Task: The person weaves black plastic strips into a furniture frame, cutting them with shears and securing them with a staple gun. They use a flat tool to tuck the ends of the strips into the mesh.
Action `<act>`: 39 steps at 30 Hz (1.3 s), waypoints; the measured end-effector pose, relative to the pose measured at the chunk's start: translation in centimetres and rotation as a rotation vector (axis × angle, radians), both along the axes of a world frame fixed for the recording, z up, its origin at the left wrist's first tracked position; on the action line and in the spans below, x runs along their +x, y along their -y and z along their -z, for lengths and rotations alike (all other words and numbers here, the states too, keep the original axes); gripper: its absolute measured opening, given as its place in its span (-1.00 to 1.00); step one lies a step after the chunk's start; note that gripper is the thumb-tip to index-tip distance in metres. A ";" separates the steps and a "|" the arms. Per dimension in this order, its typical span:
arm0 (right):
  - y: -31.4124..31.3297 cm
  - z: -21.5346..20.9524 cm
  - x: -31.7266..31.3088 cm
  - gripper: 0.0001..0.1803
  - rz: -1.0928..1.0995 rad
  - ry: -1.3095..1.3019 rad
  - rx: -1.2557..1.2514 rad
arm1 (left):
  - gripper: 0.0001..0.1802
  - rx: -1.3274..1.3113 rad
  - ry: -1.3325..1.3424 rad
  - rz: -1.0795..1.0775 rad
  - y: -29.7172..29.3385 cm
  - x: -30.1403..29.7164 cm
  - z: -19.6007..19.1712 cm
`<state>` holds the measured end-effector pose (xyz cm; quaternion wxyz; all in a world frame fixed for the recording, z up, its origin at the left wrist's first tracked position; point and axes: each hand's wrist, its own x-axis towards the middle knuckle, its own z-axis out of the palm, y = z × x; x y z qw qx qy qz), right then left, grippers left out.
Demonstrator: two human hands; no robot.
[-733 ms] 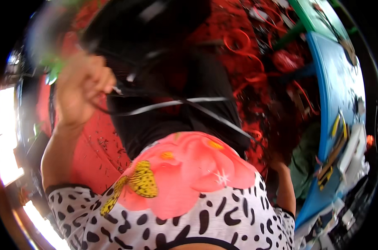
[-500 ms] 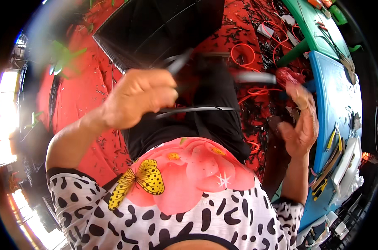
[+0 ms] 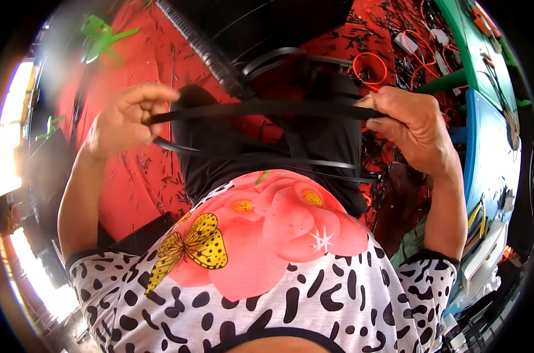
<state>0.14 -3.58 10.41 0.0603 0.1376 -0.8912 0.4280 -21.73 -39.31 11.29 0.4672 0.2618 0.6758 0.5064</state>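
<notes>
A long flat black strip (image 3: 261, 108) is stretched across in front of me, above my lap. My left hand (image 3: 123, 120) grips its left end between bent fingers and thumb. The other end is pinched between the thumb and fingers of my right hand (image 3: 409, 126). A second dark strip length (image 3: 255, 157) curves from beside my left hand across my thighs; whether it joins the stretched one I cannot tell. Beyond my knees a large black panel (image 3: 267, 23) with a ridged edge leans toward me, and a curved strip loop (image 3: 276, 56) shows near its lower side.
Red floor covering (image 3: 128, 176) strewn with black scraps surrounds me. Orange-red cord (image 3: 370, 69) coils at the right, near a white block (image 3: 406, 42). Along the right side stand a green table (image 3: 495, 50) and a blue table (image 3: 485, 153). A green plastic piece (image 3: 102, 38) is at the upper left.
My right hand has closed on the strip's end, having been open before. My left hand has moved left, and the strip now spans both hands. The view has shifted slightly.
</notes>
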 end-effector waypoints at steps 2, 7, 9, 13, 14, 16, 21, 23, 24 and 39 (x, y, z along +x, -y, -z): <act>-0.3 0.1 0.1 -0.82 0.138 0.159 0.023 | -0.54 -0.112 -0.211 0.017 3.2 -2.7 1.0; -1.7 1.1 -0.6 -0.85 0.196 0.234 -0.011 | -0.70 -0.473 -0.559 -0.172 11.6 -8.9 0.6; -2.5 1.3 -0.9 -0.86 0.194 0.185 -0.023 | -0.75 -0.745 -1.089 -0.189 17.5 -12.1 -0.6; -4.8 1.5 -0.5 -0.84 0.172 0.291 -0.212 | -0.73 -1.206 -1.746 -0.196 30.9 -16.7 -3.6; -4.9 1.3 -0.5 -0.83 0.178 0.449 -0.237 | -0.71 -1.312 -1.848 -0.120 32.3 -16.8 -3.9; -4.7 1.9 0.1 -0.81 0.200 0.615 -0.270 | -0.65 -1.505 -1.682 -0.096 25.8 -13.3 -3.7; 2.6 2.0 -1.0 -0.91 -0.093 -0.152 0.311 | -0.35 -1.059 -1.307 0.212 18.3 -7.8 2.9; 6.5 2.3 -1.2 -0.92 -0.160 -0.165 0.461 | -0.28 -0.733 -1.216 0.112 7.3 -0.9 3.3; 8.0 2.9 -1.4 -0.92 -0.178 -0.191 0.492 | -0.30 -0.414 -1.009 0.161 0.3 2.8 1.6; 3.3 9.9 1.9 -0.83 -0.087 0.416 -0.166 | -0.84 -0.414 -0.275 0.157 2.5 5.2 6.3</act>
